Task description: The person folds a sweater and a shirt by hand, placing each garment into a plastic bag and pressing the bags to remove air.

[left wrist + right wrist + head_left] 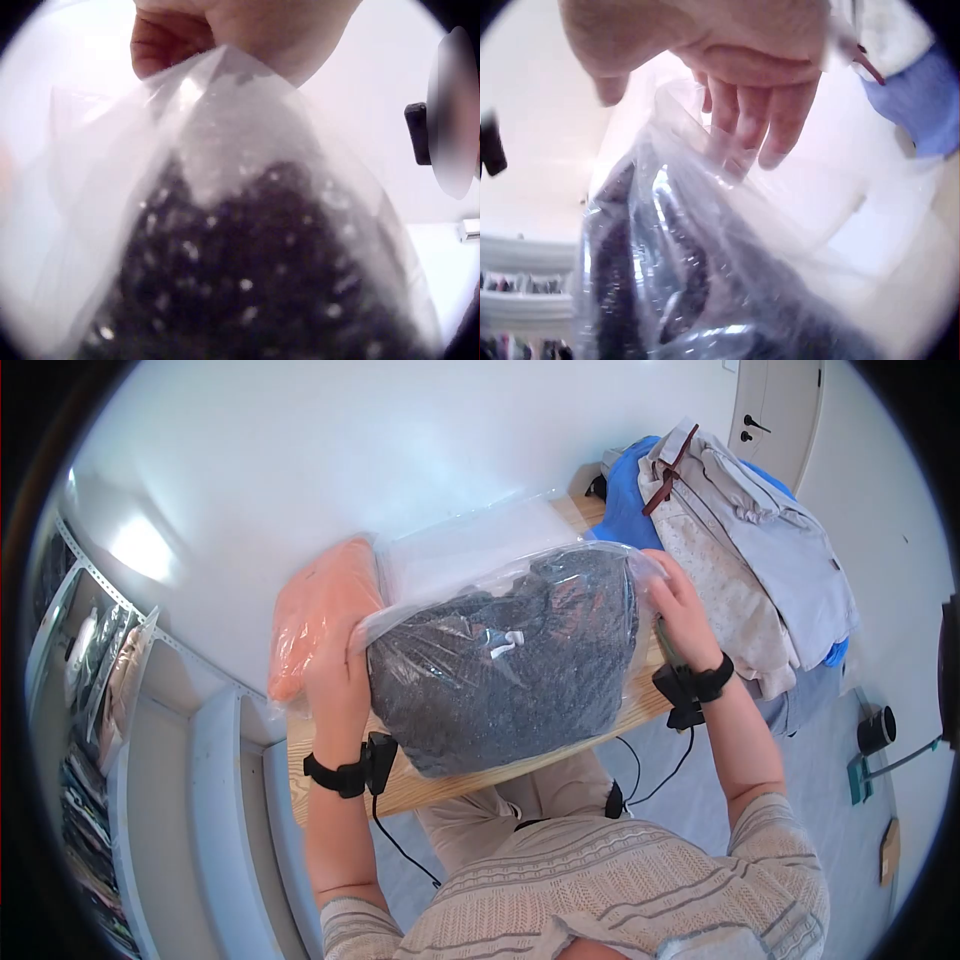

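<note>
A clear plastic bag (500,670) with a dark grey, speckled garment inside stands tilted at the table's front edge. At its upper left corner my left hand (338,675) grips the plastic, and the left wrist view has the corner (225,64) drawn up to a peak under the fingers. My right hand (685,620) is at the upper right corner. Its fingers (780,124) reach down fairly straight against the plastic, while the thumb (611,88) stands apart from it. A small white tag (507,644) shows through the bag's front.
An orange bagged item (325,610) lies at the table's left, beside flat clear plastic bags (480,540) at the back. Clothes (750,550) are heaped on the right. Shelves (180,790) with bagged garments stand at far left. Cables (660,785) hang from both wrist cameras.
</note>
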{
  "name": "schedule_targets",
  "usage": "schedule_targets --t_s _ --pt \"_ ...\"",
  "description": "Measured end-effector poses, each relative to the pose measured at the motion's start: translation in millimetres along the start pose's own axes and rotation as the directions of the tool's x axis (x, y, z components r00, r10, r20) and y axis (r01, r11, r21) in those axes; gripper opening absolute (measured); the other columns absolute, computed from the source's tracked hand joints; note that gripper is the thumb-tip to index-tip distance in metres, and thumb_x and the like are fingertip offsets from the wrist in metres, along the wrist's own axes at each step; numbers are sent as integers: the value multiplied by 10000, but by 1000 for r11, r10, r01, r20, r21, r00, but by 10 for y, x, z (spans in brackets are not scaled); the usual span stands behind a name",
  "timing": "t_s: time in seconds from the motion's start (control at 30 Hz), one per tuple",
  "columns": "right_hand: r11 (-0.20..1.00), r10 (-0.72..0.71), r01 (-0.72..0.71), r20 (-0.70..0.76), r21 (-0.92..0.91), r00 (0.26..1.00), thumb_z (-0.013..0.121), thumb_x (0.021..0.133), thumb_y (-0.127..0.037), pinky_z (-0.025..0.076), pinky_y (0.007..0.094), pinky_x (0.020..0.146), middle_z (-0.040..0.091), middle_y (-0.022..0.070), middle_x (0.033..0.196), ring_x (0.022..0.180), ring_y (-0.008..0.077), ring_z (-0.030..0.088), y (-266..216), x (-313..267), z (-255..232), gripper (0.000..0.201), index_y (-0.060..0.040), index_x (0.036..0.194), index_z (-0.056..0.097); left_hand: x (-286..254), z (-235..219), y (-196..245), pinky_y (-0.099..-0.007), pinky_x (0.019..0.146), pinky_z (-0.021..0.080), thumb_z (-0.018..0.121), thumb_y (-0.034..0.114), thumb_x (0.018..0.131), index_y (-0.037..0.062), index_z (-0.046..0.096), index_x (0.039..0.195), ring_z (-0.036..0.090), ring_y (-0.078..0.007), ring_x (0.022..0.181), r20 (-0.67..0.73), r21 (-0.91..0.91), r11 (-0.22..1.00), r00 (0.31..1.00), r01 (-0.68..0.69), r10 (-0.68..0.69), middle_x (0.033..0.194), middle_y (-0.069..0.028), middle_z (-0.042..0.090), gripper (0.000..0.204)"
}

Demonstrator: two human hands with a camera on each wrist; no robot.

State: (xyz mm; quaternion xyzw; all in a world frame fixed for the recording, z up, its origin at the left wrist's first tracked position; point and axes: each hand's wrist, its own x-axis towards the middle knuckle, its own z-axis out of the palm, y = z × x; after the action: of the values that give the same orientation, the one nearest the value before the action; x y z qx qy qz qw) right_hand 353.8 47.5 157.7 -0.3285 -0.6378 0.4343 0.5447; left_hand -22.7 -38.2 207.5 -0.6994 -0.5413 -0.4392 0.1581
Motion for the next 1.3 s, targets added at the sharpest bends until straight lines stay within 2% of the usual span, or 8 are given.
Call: schedule_targets --t_s 0.13,0.27,0.33,0.43,0.63,0.97,1.03,1.3 --pt "970 -23 -20 175 241 984 853 659 -293 238 330 1112 360 96 1444 1341 195 323 274 -317 30 1061 -9 1460 218 -104 10 -36 -326 816 471 611 213 907 -37 539 1188 610 -217 931 34 -291 908 952 302 -305 1065 -138 638 382" --pt "961 276 -272 286 -53 918 886 602 -267 195 346 1130 352 98 1445 1352 203 292 344 -569 145 1097 10 1450 246 -310 14 -197 -329 955 420 733 323 804 -38 442 1307 529 -213 1132 34 -543 809 969 225 -246 1286 -131 524 684" --pt "917 324 -377 307 130 895 861 637 -173 223 334 1119 376 116 1425 1321 219 344 526 -626 140 1051 24 1449 223 -648 119 -602 -351 1060 331 832 388 668 -30 340 1386 414 -230 1271 382 -733 495 885 466 -268 1396 -125 411 965" --pt "984 170 -178 357 -12 919 836 669 -128 245 331 1109 389 112 1409 1307 209 350 812 -710 85 991 27 1441 235 -877 140 -603 -367 1089 292 887 346 587 -21 279 1419 381 -236 1301 552 -674 495 819 549 -157 1409 -121 393 1094" --pt "904 385 -415 222 108 896 772 751 -80 397 306 987 529 91 1266 1143 163 492 648 -686 323 734 21 1369 391 -966 299 -435 -375 1084 300 836 96 664 -9 276 1411 382 -244 1291 600 -570 509 750 646 -279 1389 -129 415 940" --pt "964 267 -266 16 -17 964 730 816 -154 464 265 825 640 71 1008 910 120 578 494 -551 467 633 42 1331 416 -900 265 -246 -318 952 421 743 101 800 -13 359 1361 527 -194 1112 462 -674 435 800 597 -383 1211 -104 555 689" --pt "851 507 -514 -85 -108 858 737 815 -204 466 272 814 625 125 1034 924 145 582 638 -582 398 735 35 1388 343 -1037 308 -392 -300 905 432 689 184 867 -21 361 1361 554 -168 1036 665 -415 425 587 804 -462 1138 -84 590 627" --pt "836 494 -516 153 186 856 722 799 -128 386 309 998 504 134 1311 1172 204 504 558 -944 332 825 3 1453 236 -1150 285 -600 -280 808 442 588 304 930 -16 459 1322 545 -129 950 801 -256 176 311 950 -511 1112 -54 596 522"
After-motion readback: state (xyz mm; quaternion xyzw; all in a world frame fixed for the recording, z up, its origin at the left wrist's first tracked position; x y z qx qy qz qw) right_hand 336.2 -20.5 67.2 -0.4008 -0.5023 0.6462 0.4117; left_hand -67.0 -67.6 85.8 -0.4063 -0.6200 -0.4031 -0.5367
